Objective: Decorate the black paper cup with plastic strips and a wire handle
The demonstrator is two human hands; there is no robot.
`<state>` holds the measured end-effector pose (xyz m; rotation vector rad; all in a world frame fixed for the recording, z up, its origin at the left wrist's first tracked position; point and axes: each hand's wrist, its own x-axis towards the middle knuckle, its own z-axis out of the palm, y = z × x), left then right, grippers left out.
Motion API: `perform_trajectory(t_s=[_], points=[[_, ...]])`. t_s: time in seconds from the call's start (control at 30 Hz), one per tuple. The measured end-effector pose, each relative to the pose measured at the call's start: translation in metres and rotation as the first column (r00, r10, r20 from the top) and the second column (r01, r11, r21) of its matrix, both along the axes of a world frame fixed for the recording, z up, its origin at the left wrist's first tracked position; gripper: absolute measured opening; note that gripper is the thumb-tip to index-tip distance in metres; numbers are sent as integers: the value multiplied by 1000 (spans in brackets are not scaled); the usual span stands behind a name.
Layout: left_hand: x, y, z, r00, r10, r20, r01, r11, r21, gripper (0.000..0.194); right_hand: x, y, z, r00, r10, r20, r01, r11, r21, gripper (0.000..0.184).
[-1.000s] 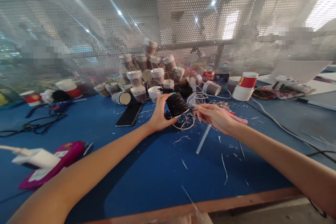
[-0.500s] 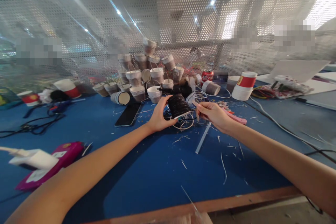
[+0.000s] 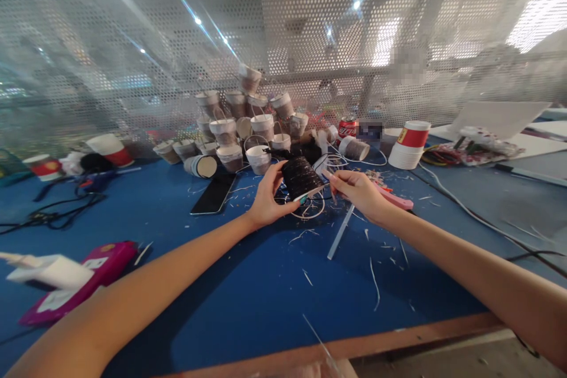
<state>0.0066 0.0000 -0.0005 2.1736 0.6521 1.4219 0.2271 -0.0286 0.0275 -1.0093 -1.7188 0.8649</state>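
My left hand is wrapped round a cup covered in black yarn, tilted above the blue table. A pale rim shows at the cup's lower edge. Close by on the right, my right hand is closed in a pinch beside the cup; dark yarn seems to run to its fingertips, but what it grips is too small to be sure. Behind the cup lie white cord loops and a dark bundle. A translucent glue stick lies below my right hand, and a pink-handled tool sits behind its wrist.
Several small grey-and-white buckets are stacked behind my hands. A phone lies left, beyond a magenta power strip. Stacked paper cups and a red can stand at the back right. Cord scraps litter the table.
The black cup has tipped and turned slightly in my left hand. My right hand stays pinched beside it with only a small shift. The whole view has drifted slightly.
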Motion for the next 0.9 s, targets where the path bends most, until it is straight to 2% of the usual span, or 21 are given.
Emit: perform_trajectory(t_s=[0.27,0.47,0.6,0.8,0.9], points=[[2,-1,-2,998,-46,46,48,998,-38,81,-2,-4,3,999,-11,48,9,999,41,48],[2,0,-5,995,-78,65,82,994,-67,82,-5,-6,-3,997,-37,73,30,995,100,42],[6,-1,-5,990,-98,102,106,991,-76,81,-8,-6,-7,997,-66,49,58,989,139,40],[10,1,-7,986,-85,141,89,996,-20,78,-11,-9,-8,996,-91,3,90,983,163,39],[10,3,-9,984,-86,153,94,994,-47,78,-11,-10,-9,994,-104,14,100,979,179,37]])
